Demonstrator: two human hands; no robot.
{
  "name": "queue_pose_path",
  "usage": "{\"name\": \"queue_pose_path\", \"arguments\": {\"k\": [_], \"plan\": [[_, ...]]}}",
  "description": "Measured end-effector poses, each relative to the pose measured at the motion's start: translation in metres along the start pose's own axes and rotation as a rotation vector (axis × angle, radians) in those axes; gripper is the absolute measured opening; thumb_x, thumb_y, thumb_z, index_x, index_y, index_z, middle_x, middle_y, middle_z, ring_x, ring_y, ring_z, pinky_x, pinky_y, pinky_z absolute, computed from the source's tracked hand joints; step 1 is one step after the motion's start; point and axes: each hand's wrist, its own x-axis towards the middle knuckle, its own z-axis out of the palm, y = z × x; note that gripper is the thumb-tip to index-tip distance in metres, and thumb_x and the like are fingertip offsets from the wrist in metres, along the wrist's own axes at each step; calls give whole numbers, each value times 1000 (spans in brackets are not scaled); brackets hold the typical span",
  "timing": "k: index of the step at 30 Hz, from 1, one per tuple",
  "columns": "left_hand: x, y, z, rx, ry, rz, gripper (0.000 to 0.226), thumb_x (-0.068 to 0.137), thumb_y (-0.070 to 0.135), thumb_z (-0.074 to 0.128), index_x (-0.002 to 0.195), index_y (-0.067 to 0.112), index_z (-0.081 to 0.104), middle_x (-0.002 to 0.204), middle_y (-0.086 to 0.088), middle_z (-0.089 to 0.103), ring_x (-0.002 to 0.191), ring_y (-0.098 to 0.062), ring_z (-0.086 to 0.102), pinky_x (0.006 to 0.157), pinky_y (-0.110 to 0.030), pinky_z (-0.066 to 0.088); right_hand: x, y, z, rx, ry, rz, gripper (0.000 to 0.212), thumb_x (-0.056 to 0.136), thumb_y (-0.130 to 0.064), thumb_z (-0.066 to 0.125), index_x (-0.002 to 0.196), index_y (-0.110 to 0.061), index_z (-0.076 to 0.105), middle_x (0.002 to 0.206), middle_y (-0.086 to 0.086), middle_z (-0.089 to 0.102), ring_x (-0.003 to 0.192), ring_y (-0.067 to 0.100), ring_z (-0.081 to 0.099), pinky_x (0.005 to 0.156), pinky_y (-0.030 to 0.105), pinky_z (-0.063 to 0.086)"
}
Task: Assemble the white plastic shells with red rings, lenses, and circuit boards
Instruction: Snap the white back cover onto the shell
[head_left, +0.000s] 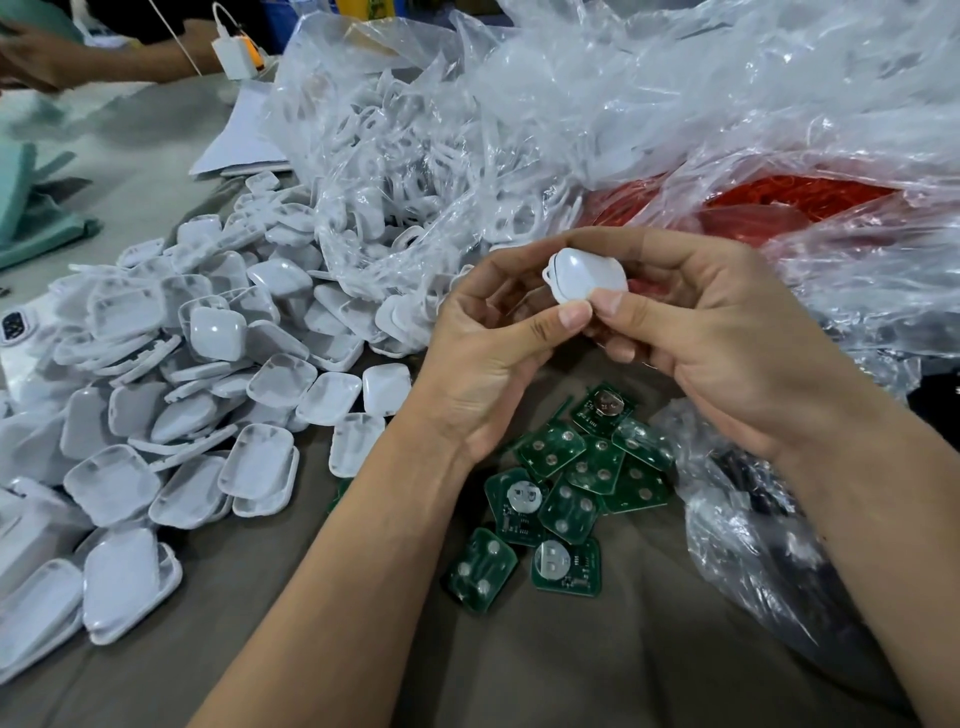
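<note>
We look down at a tabletop (545, 649) covered in brown-grey cloth. Along its far left edge another person's hand (31, 57) rests beside a white charger (236, 52) with a cable, and pale green foam pieces (31, 208) lie nearby. Near the left edge, a large heap of white plastic shells (171, 395) spreads toward the middle, many lying hollow side up. Behind the heap, a clear plastic bag (415, 171) holds more white parts with loops.

In the middle, above the tabletop, our left hand (488, 338) and our right hand (727, 332) meet around one white shell assembly (589, 273). The left thumb presses its lower edge and the left fingers curl behind it; the right thumb pinches the same lower edge beside the left thumb, and the right fingers wrap over its top. Both hands grasp it, thumb tips almost touching. A small loop sticks out at its left side.

Under the hands, green circuit boards (571, 478) lie in a loose overlapping pile, some showing round silver coin cells. At the far right, a clear bag holds red rings (789, 200). Near the right edge, another crumpled clear bag (769, 561) holds dark contents we cannot make out.
</note>
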Motion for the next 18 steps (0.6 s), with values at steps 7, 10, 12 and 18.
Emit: {"name": "queue_pose_path", "arguments": {"k": [7,10,12,18], "plan": [[2,1,1,138,166,-32,22,79,13,77,100,8,75,89,-11,74,77,-17,73,67,-26,62,0,2,0,-291,112,-86,42,90,2,75,116,-31,76,102,-3,81,95,18,78,86,44,65],[3,-2,3,217,248,-25,7,88,12,75,90,7,72,85,-11,76,69,-18,73,60,-26,61,0,5,-1,-355,76,-95,44,91,0,75,121,-32,75,100,-6,81,93,10,78,82,32,65],[3,-2,2,263,258,-18,8,91,8,74,92,2,69,81,-10,75,68,-17,73,59,-26,61,0,6,-2,-373,63,-99,45,91,-1,76,122,-32,74,99,-6,81,93,8,77,81,29,64],[2,-2,3,311,286,21,12,91,6,75,95,-4,72,82,-12,75,68,-18,73,59,-23,59,3,11,-4,-376,112,-103,50,86,-2,81,125,-30,71,110,-1,73,90,15,78,70,28,63]]}}
